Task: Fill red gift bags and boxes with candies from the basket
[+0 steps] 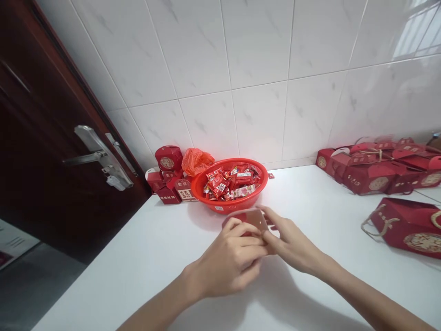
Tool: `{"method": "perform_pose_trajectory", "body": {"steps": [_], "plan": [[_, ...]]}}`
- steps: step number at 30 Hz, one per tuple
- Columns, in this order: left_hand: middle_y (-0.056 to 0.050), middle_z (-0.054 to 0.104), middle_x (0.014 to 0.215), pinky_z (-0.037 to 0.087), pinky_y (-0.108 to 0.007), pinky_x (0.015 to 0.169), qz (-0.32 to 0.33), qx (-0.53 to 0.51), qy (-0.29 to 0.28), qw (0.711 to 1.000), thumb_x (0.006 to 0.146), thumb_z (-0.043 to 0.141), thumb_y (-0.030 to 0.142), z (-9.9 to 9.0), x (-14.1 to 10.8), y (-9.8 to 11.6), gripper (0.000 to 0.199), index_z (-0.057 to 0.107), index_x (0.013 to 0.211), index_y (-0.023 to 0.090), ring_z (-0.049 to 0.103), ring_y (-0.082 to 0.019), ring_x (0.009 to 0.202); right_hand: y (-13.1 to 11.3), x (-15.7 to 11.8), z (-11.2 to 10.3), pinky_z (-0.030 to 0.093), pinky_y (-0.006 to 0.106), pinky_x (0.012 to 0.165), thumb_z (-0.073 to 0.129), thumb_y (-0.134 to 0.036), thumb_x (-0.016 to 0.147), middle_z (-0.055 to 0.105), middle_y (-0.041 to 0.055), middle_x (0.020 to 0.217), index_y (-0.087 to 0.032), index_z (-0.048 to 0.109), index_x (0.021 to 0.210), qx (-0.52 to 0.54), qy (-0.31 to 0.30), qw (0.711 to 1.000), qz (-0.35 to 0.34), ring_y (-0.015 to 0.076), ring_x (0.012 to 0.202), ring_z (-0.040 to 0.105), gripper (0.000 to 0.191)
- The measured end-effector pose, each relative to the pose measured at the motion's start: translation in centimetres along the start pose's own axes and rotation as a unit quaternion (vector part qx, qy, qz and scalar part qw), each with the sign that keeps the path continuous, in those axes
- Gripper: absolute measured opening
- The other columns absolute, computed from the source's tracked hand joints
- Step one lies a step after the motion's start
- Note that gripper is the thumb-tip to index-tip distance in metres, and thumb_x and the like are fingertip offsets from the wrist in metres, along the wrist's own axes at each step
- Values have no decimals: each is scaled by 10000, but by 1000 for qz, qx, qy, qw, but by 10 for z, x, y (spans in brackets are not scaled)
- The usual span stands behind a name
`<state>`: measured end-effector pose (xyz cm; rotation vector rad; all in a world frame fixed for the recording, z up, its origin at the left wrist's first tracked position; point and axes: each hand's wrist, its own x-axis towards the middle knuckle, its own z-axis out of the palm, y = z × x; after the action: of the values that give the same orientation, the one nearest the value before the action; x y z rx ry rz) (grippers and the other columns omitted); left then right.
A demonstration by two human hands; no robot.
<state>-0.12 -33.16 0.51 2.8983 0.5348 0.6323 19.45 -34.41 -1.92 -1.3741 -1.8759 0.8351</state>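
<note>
Both my hands are closed on a small red and tan cardboard candy box [253, 218], held just above the white table in front of the basket. My left hand [234, 257] curls over its near side, its fingers bent across the cardboard. From the right, my right hand [289, 241] grips the box's edge between thumb and fingers. The fingers cover much of the box, so its inside cannot be seen. Right behind it stands a red plastic basket [229, 208] filled with wrapped candies [220, 185].
Left of the basket are several small red gift boxes [168, 158] and a crumpled red plastic bag [196, 161]. Many red boxes [374, 179] pile up at the right by the tiled wall, with a rope-handled box [403, 227] nearer. A dark door [51, 115] borders the white table [144, 257].
</note>
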Motion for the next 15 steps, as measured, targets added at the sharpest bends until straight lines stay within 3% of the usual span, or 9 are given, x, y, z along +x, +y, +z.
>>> {"method": "perform_pose_trajectory", "body": {"steps": [3, 6, 8, 11, 13, 15], "plan": [[-2, 770, 1029, 333, -403, 1074, 12, -29, -84, 996, 926, 577, 190, -6, 4, -4, 250, 706, 1124, 271, 603, -209, 1119, -7, 1, 1, 405, 308, 670, 410, -180, 889, 721, 75, 938, -205, 540, 1294, -125, -30, 991, 34, 226, 792, 655, 426], [-22, 750, 1080, 318, -413, 1120, -4, -63, -112, 992, 936, 619, 376, -15, 6, -7, 236, 692, 1128, 260, 608, -227, 1120, -13, 5, -2, 315, 277, 609, 449, -148, 843, 707, 56, 888, -207, 566, 1239, -167, -25, 985, 36, 198, 715, 609, 417], [-25, 747, 1034, 373, -402, 1076, -34, -75, -95, 992, 961, 566, 447, -19, 5, -9, 271, 701, 1095, 255, 634, -218, 1023, -13, 9, -6, 284, 267, 592, 469, -134, 820, 679, 28, 832, -218, 547, 1260, -158, -20, 987, 32, 178, 675, 573, 455], [-10, 735, 856, 461, -366, 910, -100, -59, -35, 993, 1030, 418, 368, -22, 0, -17, 335, 724, 977, 240, 625, -180, 795, -10, 12, -12, 260, 261, 574, 478, -104, 797, 576, -24, 688, -207, 492, 1325, -136, -19, 990, 33, 154, 600, 499, 538], [-7, 724, 794, 479, -344, 806, -149, -35, 1, 988, 1019, 443, 360, -23, -4, -26, 330, 735, 925, 238, 611, -177, 735, -7, 13, -15, 264, 258, 571, 470, -85, 792, 510, -48, 637, -193, 441, 1385, -116, -22, 993, 28, 144, 575, 458, 603], [-15, 740, 872, 497, -333, 785, -190, -14, 9, 982, 971, 541, 402, -25, -7, -33, 253, 748, 991, 257, 639, -197, 804, -3, 13, -19, 282, 252, 568, 454, -77, 799, 478, -60, 621, -197, 400, 1430, -85, -26, 996, 18, 137, 563, 430, 645]]}}
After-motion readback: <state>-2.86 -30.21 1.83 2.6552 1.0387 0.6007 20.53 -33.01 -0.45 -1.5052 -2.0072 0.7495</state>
